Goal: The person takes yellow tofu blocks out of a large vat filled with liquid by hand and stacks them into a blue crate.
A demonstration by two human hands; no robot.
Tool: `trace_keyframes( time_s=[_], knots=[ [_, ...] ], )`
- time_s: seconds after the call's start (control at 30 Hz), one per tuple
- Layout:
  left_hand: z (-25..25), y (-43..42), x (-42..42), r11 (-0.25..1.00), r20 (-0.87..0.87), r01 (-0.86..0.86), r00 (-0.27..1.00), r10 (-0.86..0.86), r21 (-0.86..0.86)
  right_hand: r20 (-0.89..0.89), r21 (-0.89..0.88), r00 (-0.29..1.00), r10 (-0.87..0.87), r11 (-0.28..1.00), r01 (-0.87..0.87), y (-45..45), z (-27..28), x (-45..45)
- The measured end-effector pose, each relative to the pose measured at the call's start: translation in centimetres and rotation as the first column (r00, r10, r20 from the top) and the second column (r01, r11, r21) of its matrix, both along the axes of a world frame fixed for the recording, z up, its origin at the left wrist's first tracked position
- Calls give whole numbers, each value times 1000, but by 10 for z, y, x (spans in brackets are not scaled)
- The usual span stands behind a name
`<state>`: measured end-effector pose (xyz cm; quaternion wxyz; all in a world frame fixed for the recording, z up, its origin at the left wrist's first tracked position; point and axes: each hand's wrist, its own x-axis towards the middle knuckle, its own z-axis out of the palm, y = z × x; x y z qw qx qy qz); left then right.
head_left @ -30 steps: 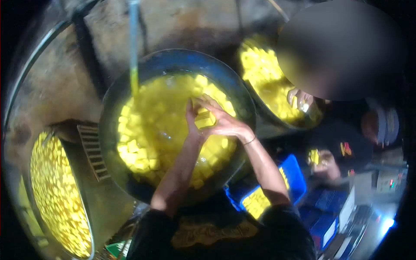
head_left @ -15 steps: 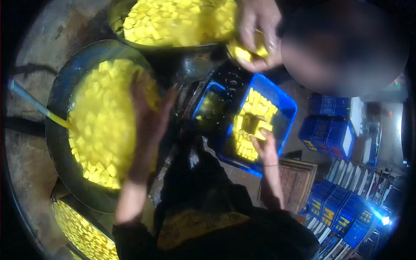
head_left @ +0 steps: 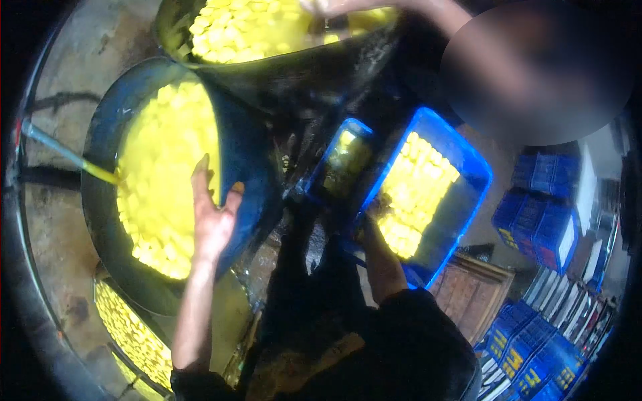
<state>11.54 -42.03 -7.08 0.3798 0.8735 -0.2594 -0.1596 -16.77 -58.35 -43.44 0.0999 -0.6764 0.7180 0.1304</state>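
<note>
My left hand (head_left: pixel 215 227) is over the right side of a large dark wok (head_left: pixel 251 174), its fingers spread and nothing in them. Yellow tofu-like blocks (head_left: pixel 164 194) fill much of that wok. Lower down to the right, my right hand (head_left: pixel 372 224) is at the left side of a blue plastic bin (head_left: pixel 476 180). Packed yellow blocks (head_left: pixel 421 190) lie inside the bin, right beside that hand. Shadow covers its fingers, so their grip is unclear.
Another person's hand (head_left: pixel 328 7) reaches into a second wok (head_left: pixel 175 37) of yellow blocks. A smaller blue container (head_left: pixel 344 164) stands between wok and bin. A stick (head_left: pixel 63 155) leans over the near wok's left rim. Blue crates (head_left: pixel 535 220) are stacked at right.
My right hand has moved left from above the blocks to the bin's left side; the block it held no longer shows. My left hand is lower. The other person's hand now reaches into the far wok.
</note>
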Motion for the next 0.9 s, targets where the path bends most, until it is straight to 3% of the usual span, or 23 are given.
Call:
trace_keyframes(
  time_s=[0.07,0.13,0.17,0.2,0.27,0.37,0.4,0.47,0.5,0.57,0.6,0.67,0.73,0.77,0.8,0.83,0.87,0.9],
  knots=[
    [0,2,1,1000,18,-1,1000,1,8,55,76,995,79,994,-83,-6,-2,-14],
    [0,2,5,996,-272,-43,962,21,-73,102,128,982,157,977,-169,-9,-4,-27],
    [-12,8,13,993,-339,-61,941,22,-106,131,142,973,191,967,-209,-11,-4,-33],
    [-13,12,19,971,-351,-50,936,-37,-234,166,154,960,226,956,-251,-12,-3,-40],
    [16,22,52,976,-363,-90,932,12,-199,239,140,937,253,946,-291,-19,1,-54],
    [47,60,118,930,-223,-192,967,124,-313,472,-5,855,217,970,-244,-38,46,-47],
    [54,77,137,939,-177,-193,973,147,-283,600,-84,773,207,977,-196,-46,78,-33],
    [52,113,156,938,-133,-208,975,177,-277,837,-228,486,252,968,-109,-50,168,13],
    [37,131,164,957,-222,-187,965,137,-221,901,-284,315,299,954,-95,-44,223,47],
    [0,150,167,995,-333,-86,940,67,-42,936,-332,43,349,917,-219,-14,328,120],
    [-20,155,161,996,-354,-8,934,38,84,942,-319,-12,335,885,-338,6,371,156],
    [-66,162,147,951,-136,175,980,-144,254,956,-236,-5,292,763,-603,52,432,233],
    [-81,150,131,920,-13,153,987,-159,360,718,-435,-125,685,301,-848,78,447,301],
    [-113,148,125,865,169,227,929,-331,447,655,-435,-192,730,157,-886,90,436,337],
    [-146,144,120,911,224,231,921,-318,343,591,-421,-265,762,10,-907,100,410,370],
    [-179,140,114,940,279,243,910,-306,238,504,-271,-194,842,-59,-961,107,381,401],
    [-200,133,106,985,162,151,978,-135,-87,394,-106,-140,908,-106,-989,112,349,426],
    [-219,123,95,993,278,107,956,-90,-46,288,-51,-169,943,-161,-986,113,315,442]
  ],
)
